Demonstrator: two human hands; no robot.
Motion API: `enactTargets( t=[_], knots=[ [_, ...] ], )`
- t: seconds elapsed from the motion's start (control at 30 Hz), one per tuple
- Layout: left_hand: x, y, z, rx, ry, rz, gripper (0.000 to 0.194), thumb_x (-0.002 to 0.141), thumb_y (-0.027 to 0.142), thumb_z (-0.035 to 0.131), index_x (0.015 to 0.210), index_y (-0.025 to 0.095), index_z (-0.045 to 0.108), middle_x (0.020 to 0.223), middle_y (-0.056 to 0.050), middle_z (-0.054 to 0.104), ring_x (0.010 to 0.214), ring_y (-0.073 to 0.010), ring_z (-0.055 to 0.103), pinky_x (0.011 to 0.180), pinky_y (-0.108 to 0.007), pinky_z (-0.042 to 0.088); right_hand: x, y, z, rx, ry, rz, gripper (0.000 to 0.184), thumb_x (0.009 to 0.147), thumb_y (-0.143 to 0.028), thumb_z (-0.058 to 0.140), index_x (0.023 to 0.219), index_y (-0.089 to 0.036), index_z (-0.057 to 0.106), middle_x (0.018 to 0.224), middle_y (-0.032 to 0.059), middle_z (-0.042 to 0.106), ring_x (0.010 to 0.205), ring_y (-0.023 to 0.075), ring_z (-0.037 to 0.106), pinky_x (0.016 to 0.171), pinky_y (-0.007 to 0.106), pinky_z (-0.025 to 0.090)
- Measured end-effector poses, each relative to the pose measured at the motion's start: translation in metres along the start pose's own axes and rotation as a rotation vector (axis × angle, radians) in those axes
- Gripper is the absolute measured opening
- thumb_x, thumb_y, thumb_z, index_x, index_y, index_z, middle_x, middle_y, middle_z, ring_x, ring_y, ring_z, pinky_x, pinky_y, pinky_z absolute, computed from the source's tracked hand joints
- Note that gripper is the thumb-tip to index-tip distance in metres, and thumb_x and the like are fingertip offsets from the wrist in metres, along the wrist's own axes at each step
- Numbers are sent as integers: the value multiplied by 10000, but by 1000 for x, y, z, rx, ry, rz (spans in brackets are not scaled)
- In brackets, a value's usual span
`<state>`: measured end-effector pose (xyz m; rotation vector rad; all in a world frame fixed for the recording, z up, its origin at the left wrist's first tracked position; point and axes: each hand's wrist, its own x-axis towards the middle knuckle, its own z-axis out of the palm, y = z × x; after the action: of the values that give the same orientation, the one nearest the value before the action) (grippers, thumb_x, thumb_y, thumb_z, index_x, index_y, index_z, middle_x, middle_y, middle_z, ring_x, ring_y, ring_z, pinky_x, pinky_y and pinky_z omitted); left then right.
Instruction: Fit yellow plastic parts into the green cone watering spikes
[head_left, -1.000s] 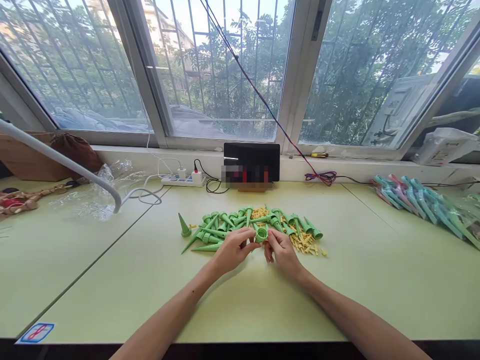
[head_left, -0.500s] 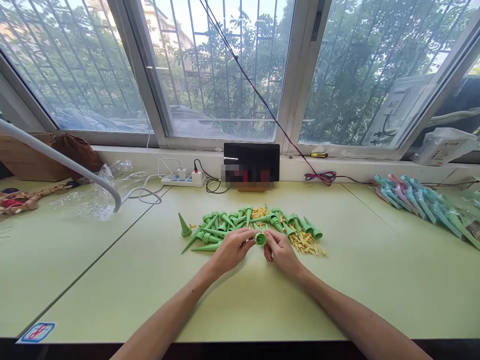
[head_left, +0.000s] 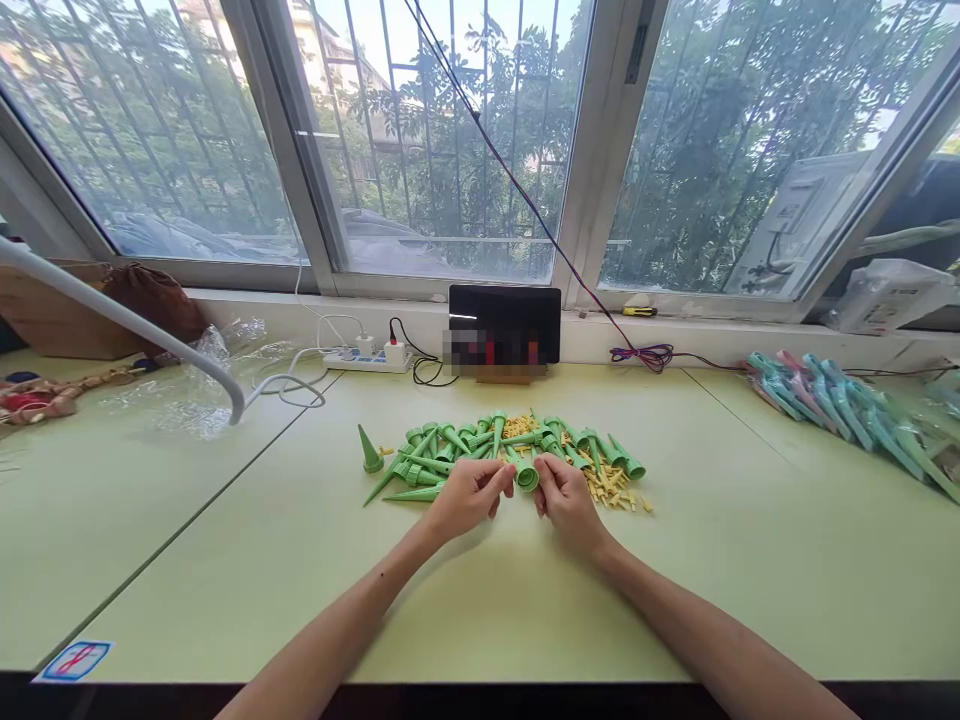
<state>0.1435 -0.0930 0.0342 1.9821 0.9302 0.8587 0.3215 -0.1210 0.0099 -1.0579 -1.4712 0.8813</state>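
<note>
A hollow green plastic plant watering spike is held up between my hands, its round open end facing me. My right hand pinches the right side of its rim. Close on the left side, my left hand has thumb and forefinger pressed together; whatever is between them is too small to make out. Behind the hands lies a heap of green spikes, pointing various ways. Small yellow plastic pieces are scattered at the right of the heap, and more yellow pieces lie at its back.
One green spike stands upright left of the heap. At the back are a tablet on a stand and a white power strip. A white curved pole reaches in from the left. Wrapped coloured items lie far right.
My left fingers have drawn back a little from the spike and now pinch beside it. The spike has shifted slightly right, still in my right hand.
</note>
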Motion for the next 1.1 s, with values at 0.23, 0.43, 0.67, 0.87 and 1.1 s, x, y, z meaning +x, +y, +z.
enactTargets(
  t=[0.23, 0.43, 0.67, 0.87, 1.1],
  knots=[
    [1, -3, 5, -206, -51, -85, 530, 945, 568, 423, 647, 148, 549, 433, 18, 551, 310, -64, 418, 375, -175, 308, -2, -3, 3, -37, -15, -17, 441, 990, -512, 426, 665, -218, 472, 482, -44, 443, 443, 123, 398, 496, 268, 336],
    [2, 0, 4, -266, -78, -98, 519, 923, 581, 460, 623, 159, 499, 449, 3, 585, 318, -75, 460, 371, -179, 333, -2, -2, 4, -17, -34, -8, 447, 979, -539, 425, 674, -218, 483, 468, -51, 424, 422, 118, 385, 463, 262, 319],
    [0, -1, 3, -281, -109, -88, 439, 915, 543, 506, 700, 160, 497, 519, -2, 621, 361, -80, 503, 393, -183, 373, -1, 2, 4, 15, -44, 22, 455, 975, -550, 428, 659, -223, 424, 470, -58, 409, 406, 111, 392, 438, 251, 316],
    [-1, -2, 3, -245, -131, -51, 388, 923, 519, 507, 753, 171, 479, 570, 13, 600, 432, -94, 556, 408, -182, 413, 0, 7, 4, 34, -42, 41, 467, 959, -576, 439, 652, -226, 405, 465, -60, 398, 396, 108, 379, 421, 247, 309],
    [-3, -2, 2, -167, -170, -46, 334, 930, 497, 498, 809, 188, 460, 603, 26, 589, 448, -98, 564, 418, -189, 446, 0, 6, 1, -14, -44, 38, 442, 965, -542, 445, 661, -221, 424, 474, -59, 394, 408, 111, 367, 432, 254, 292]
  ],
)
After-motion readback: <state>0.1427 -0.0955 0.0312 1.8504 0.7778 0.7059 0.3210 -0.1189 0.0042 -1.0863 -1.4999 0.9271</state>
